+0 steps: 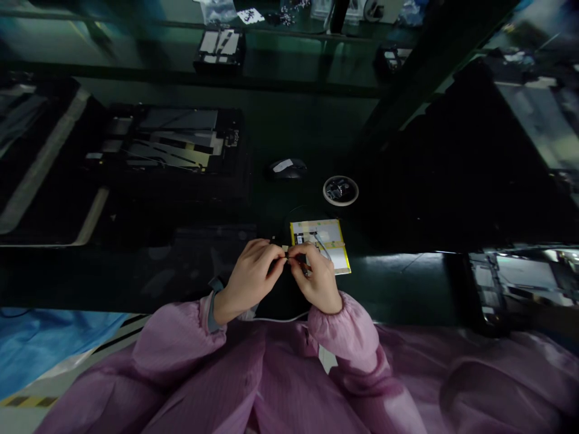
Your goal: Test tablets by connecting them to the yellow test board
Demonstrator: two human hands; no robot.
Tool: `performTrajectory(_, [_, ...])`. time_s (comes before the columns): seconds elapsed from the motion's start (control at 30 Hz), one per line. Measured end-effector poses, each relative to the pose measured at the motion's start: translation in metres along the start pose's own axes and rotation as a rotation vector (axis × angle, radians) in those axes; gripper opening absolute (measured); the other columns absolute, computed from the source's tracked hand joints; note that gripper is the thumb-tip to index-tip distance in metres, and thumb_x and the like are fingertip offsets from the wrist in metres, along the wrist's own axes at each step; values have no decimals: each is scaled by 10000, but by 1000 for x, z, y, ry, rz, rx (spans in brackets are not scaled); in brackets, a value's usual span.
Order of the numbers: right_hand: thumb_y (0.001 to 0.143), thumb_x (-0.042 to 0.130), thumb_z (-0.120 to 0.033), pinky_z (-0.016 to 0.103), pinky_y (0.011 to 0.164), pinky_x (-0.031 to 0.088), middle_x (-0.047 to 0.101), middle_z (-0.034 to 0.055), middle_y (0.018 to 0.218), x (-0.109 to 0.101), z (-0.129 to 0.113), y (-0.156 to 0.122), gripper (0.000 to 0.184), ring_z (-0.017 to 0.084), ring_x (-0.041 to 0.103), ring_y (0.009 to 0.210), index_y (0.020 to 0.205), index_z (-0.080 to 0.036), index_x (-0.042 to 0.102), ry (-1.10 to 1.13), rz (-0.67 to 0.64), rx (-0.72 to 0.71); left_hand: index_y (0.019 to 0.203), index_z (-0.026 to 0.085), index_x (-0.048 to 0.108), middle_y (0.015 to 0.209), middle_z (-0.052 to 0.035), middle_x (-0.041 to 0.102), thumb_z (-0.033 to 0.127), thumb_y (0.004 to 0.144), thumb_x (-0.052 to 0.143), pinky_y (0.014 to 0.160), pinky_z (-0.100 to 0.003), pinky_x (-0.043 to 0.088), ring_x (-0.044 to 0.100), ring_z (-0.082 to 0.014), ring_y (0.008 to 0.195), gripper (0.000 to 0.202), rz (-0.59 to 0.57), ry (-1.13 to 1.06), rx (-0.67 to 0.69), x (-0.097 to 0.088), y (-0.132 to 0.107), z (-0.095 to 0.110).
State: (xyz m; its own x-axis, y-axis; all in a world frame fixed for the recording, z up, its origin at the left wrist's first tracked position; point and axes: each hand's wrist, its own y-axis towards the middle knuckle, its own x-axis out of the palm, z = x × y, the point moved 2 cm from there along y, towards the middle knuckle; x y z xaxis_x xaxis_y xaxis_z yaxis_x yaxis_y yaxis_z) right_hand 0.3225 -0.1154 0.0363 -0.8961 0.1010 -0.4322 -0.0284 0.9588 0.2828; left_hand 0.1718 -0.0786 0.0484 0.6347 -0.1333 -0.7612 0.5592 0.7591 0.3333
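Note:
My left hand (254, 274) and my right hand (316, 277) meet over the bench, thumbs and forefingers pinched close together. Between the fingertips is a small thin piece (285, 248), pale and dark in colour, too small to name for certain. Behind and to the right of my right hand lies a flat silvery battery-like pack (340, 258) with yellow edges. A dark strip and a pale cable cross it, and my right hand covers its lower left part.
A round dish (326, 191) of small dark parts stands behind the pack, with a black mouse (294, 169) to its left. Stacks of dark device housings (181, 141) rise at the left. A tall dark stack (452, 163) stands at the right. A shelf (289, 84) runs along the back.

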Motion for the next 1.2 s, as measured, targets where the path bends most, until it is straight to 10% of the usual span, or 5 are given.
performTrajectory(0.33, [950,490,-280,317,841,520,662,67,1042,-21,-1,-5,140,182,635,991,1046,-219,571,17,-64,25,858,200,496,814,-19,586,157,906,502,755,-341,468,544,-186,808,65,-142,-51,-6,-1,-1,-1])
performTrajectory(0.53, [966,408,-282,346,836,488,654,77,969,-55,37,-3,250,205,613,932,1003,-190,638,-310,211,176,873,198,530,844,-19,599,152,910,502,777,-335,471,538,-184,836,65,-145,-75,52,-3,-3,3])
performTrajectory(0.93, [956,458,-326,381,845,439,618,118,1096,-33,50,0,313,242,507,975,1133,-149,645,-845,39,-21,821,197,541,812,10,591,81,832,532,675,-252,447,574,-134,739,117,-44,-217,-36,-3,-7,7])
performTrajectory(1.2, [958,418,-281,380,857,458,633,124,1061,-32,52,0,316,234,535,965,1136,-153,646,-824,76,-33,876,204,603,890,-13,655,159,886,550,807,-305,493,625,-159,864,70,-23,-251,34,-3,-12,8])
